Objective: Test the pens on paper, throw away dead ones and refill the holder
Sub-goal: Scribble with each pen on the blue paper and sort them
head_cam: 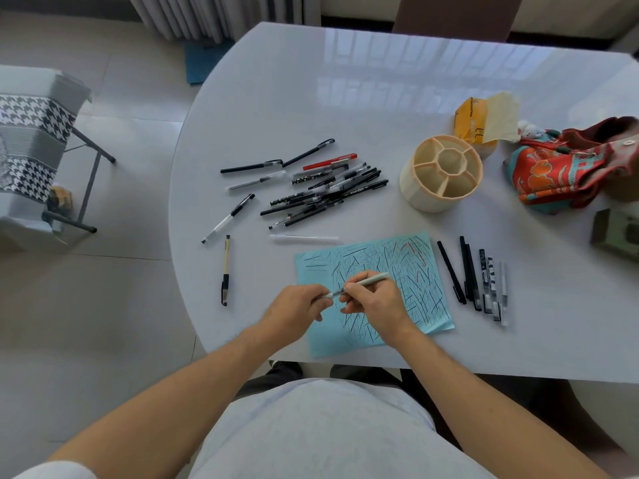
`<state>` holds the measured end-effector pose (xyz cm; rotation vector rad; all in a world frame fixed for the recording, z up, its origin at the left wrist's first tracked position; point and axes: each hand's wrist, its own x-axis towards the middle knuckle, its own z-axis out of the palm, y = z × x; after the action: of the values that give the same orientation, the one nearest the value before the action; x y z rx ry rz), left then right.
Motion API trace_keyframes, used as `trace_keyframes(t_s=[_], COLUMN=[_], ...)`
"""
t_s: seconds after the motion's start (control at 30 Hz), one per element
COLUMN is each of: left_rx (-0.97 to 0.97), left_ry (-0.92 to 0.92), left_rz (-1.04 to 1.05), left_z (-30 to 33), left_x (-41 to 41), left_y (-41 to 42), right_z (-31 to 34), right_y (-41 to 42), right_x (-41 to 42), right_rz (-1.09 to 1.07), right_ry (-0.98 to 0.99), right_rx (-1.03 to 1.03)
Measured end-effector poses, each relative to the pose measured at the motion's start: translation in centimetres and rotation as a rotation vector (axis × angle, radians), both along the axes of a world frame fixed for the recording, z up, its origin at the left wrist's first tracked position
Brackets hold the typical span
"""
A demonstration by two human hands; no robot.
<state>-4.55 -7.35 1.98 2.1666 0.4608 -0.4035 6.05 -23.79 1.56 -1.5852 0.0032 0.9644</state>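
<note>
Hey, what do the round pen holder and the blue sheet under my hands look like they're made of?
The pen holder looks like cream moulded plastic: matte, with thin rigid walls dividing it into compartments. The blue sheet looks like plain matte paper: thin, flat, no gloss, covered in pen strokes. The table beneath is glossy and mirrors the window; its material is unclear.

On the white tabletop point(345, 98), a scribbled blue paper point(425, 271) is laid at the near edge, flanked by a pen row point(477, 278), with a pen pile point(321, 191), cream holder point(441, 172), yellow packet point(475, 122) and patterned bag point(567, 167) farther in.
</note>
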Motion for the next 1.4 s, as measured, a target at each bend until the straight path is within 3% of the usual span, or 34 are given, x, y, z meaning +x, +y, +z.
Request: trace_keyframes(t_s=[0.27, 0.43, 0.5, 0.63, 0.73, 0.87, 1.0, 1.1, 1.27, 1.4], left_rx=[0.029, 0.045, 0.101, 0.248, 0.332, 0.399, 0.393, 0.367, 0.302, 0.274], left_ry=[-0.006, -0.051, -0.057, -0.086, -0.077, -0.035, -0.027, -0.035, -0.071, -0.047], left_rz=[-0.085, -0.148, -0.137, -0.143, -0.214, -0.308, -0.31, -0.304, -0.23, -0.136], left_z=[0.1, -0.3, -1.0, -2.3, -3.0, -3.6, -3.6, -3.2, -2.2, -1.5], left_x=[1.9, 3.9, 4.1, 2.3, 1.2, 0.3, -0.1, -0.4, -1.5, -3.2], left_y=[-1.1, -1.3, -0.6, 0.9, 1.4, 1.8, 2.2, 2.3, 2.6, 3.2], right_z=[-0.5, 0.5, 0.9, -0.1, -1.5, -2.2, -1.4, -0.9, -1.2, -2.7], right_y=[-1.6, -4.5, -6.4, -9.7, -10.3, -11.3, -11.8, -8.7, 2.8, 9.8], right_x=[-0.6, 4.4, 7.8, 12.5, 13.4, 14.1, 14.4, 13.6, 10.2, 8.1], right_rz=[-0.052, -0.062, -0.045, 0.288, 0.445, 0.458, 0.362, 0.312, 0.527, 0.674], right_ry=[-0.019, -0.036, -0.157, -0.469, -0.6, -0.682, -0.712, -0.83, -0.929, -0.981], right_rx=[-0.009, -0.08, -0.255, -0.762, -0.932, -1.029, -1.05, -0.91, -0.523, -0.497])
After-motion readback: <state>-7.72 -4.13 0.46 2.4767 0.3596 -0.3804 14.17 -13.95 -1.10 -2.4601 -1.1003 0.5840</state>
